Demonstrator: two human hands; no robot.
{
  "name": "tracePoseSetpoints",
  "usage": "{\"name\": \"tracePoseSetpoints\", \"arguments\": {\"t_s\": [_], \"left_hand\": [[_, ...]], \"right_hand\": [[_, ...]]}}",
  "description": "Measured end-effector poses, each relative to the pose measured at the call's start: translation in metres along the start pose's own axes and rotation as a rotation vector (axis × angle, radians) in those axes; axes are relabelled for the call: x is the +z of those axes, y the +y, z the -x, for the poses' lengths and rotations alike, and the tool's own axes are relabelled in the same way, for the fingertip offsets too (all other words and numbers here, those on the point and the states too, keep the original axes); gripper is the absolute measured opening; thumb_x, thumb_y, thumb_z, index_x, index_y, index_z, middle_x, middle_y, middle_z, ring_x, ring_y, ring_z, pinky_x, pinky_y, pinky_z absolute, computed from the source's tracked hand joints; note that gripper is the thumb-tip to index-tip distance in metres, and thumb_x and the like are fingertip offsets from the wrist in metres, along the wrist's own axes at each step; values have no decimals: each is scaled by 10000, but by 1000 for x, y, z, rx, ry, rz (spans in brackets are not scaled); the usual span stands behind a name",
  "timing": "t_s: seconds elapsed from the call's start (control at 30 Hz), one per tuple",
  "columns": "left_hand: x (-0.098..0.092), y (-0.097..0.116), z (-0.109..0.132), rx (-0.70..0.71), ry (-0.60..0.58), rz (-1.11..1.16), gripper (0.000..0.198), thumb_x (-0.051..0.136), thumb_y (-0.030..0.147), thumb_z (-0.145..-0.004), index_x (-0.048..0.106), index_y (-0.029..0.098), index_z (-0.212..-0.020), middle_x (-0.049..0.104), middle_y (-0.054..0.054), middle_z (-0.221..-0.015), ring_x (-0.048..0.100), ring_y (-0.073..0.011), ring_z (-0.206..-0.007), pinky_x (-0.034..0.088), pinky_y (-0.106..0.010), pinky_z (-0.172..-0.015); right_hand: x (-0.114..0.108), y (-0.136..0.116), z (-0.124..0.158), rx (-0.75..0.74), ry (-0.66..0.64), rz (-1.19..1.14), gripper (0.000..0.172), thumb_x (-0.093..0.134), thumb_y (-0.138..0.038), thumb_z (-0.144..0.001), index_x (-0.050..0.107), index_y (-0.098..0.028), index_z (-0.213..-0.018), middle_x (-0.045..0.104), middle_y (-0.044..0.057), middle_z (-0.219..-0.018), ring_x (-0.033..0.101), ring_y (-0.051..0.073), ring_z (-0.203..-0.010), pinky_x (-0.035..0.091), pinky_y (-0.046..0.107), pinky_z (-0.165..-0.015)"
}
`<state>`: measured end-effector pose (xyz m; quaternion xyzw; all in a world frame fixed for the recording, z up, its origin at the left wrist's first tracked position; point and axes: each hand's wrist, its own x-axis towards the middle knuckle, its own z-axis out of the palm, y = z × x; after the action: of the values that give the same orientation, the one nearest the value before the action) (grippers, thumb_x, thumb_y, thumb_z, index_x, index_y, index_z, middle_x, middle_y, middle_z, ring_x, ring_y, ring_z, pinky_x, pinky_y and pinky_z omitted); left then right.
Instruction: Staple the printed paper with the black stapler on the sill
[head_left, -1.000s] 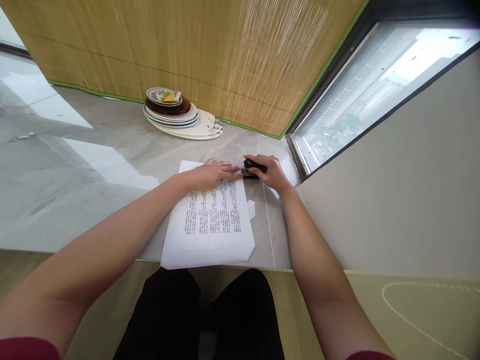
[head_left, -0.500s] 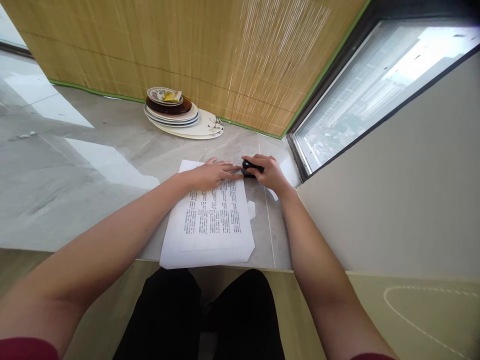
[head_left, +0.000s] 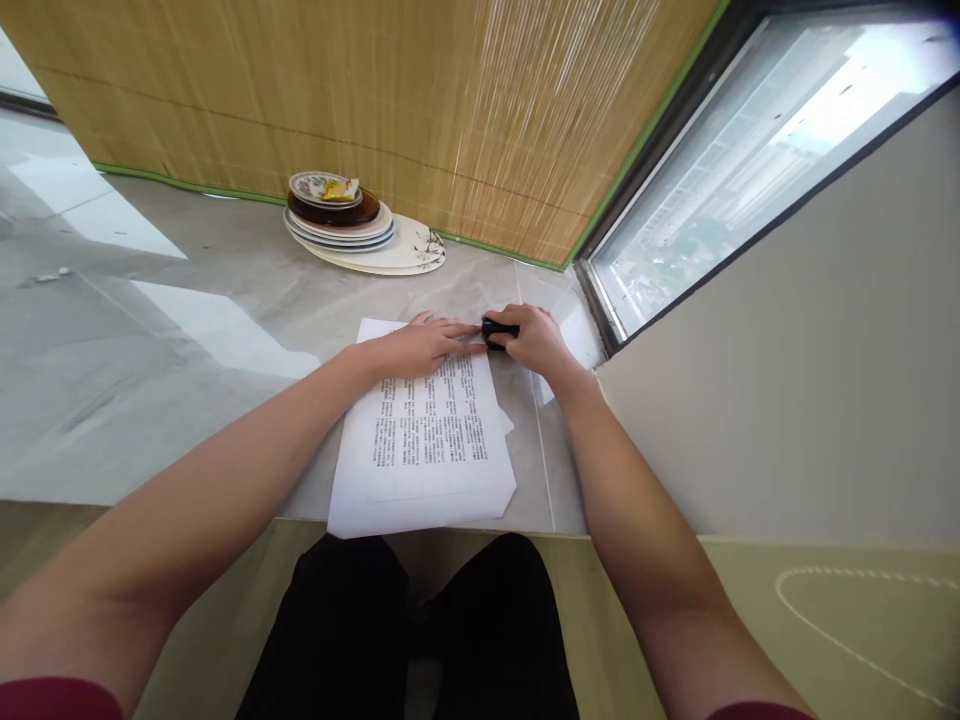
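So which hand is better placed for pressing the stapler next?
Probably the right: the right hand grips the stapler at the papers' edge, while the left hand lies spread on the papers, fingertips beside the stapler.

Grey marbled ledge (head_left: 180,390) beneath printed papers (head_left: 421,480), a black stapler (head_left: 493,329) and a stack of plates (head_left: 349,230)

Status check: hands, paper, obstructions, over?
Left fingers on printed paper. Right fingers around black stapler at paper's edge. Plate stack beyond, apart from paper.
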<state>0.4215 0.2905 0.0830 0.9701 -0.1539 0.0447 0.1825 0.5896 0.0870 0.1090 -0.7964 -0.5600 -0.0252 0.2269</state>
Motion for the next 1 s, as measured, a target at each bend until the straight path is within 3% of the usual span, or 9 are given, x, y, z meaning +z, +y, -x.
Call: {"name": "tracePoseSetpoints", "arguments": {"t_s": [0.23, 0.37, 0.43, 0.57, 0.63, 0.73, 0.8, 0.87, 1.0], "left_hand": [[-2, 1, 0, -16, 3, -34, 624, 445, 196, -1048, 456, 506, -1589, 222, 40, -1787, 345, -305, -1577, 148, -592, -1290], [-5, 5, 1, -50, -23, -54, 630, 431, 161, -1033, 494, 473, -1577, 216, -1, -1789, 354, -318, -1576, 179, -595, -1280], [-6, 7, 2, -50, -26, -56, 619, 425, 161, -1028, 517, 447, -1570, 223, -14, -1787, 345, -320, -1579, 191, -591, -1280], [-9, 9, 1, -45, 25, 2, 602, 452, 153, -988, 584, 387, -1527, 327, -18, -1752, 369, -298, -1563, 244, -548, -1273], [-12, 7, 0, -58, 163, 97, 586, 435, 111, -947, 658, 335, -1441, 494, -26, -1652, 459, -264, -1492, 324, -504, -1241], [-17, 0, 2, -185, 625, 241, 422, 403, 65, -878, 758, 231, -1036, 751, -67, -1189, 651, -231, -1160, 484, -417, -1069], [-21, -6, 5, -327, 956, 286, 294, 417, 60, -839, 652, 217, -757, 694, -53, -829, 648, -211, -862, 517, -354, -872], [-24, -12, 9, -433, 1157, 302, 256, 432, 54, -805, 541, 221, -644, 573, -24, -659, 567, -187, -690, 465, -316, -725], [-26, -18, 13, -473, 1234, 312, 243, 432, 41, -761, 492, 220, -609, 508, -7, -602, 498, -170, -622, 371, -304, -639]], "right_hand": [[7, -8, -1, 25, -25, 84, 264, 656, -231, -922, 805, -321, -1121, 771, 93, -1059, 598, 367, -1122, 385, 600, -1029], [-6, 2, 9, -26, 33, -11, 396, 675, -248, -911, 730, -341, -1292, 776, 54, -1152, 666, 327, -1085, 486, 499, -964], [-12, 13, 14, 22, 80, -23, 433, 730, -293, -878, 719, -331, -1309, 783, 57, -1133, 690, 328, -1043, 524, 463, -891], [-17, 29, 18, 227, 219, 54, 320, 793, -397, -822, 756, -266, -1112, 778, 93, -948, 700, 345, -927, 539, 449, -792], [-19, 26, 16, 297, 381, 48, 293, 757, -457, -852, 735, -248, -1056, 764, 104, -920, 695, 337, -900, 540, 446, -775], [-17, -1, 13, 298, 517, -35, 288, 701, -481, -895, 694, -239, -1051, 755, 104, -944, 687, 312, -898, 539, 436, -784], [-10, -35, 11, 242, 424, -132, 253, 698, -438, -896, 674, -246, -1059, 753, 84, -955, 685, 288, -890, 537, 421, -793], [4, -74, 10, 183, 238, -250, 231, 715, -397, -878, 660, -274, -1065, 751, 55, -970, 691, 269, -893, 534, 397, -780], [36, -129, 12, 162, -8, -273, 221, 690, -346, -852, 620, -319, -1060, 736, 34, -982, 684, 277, -907, 522, 388, -760]]}}
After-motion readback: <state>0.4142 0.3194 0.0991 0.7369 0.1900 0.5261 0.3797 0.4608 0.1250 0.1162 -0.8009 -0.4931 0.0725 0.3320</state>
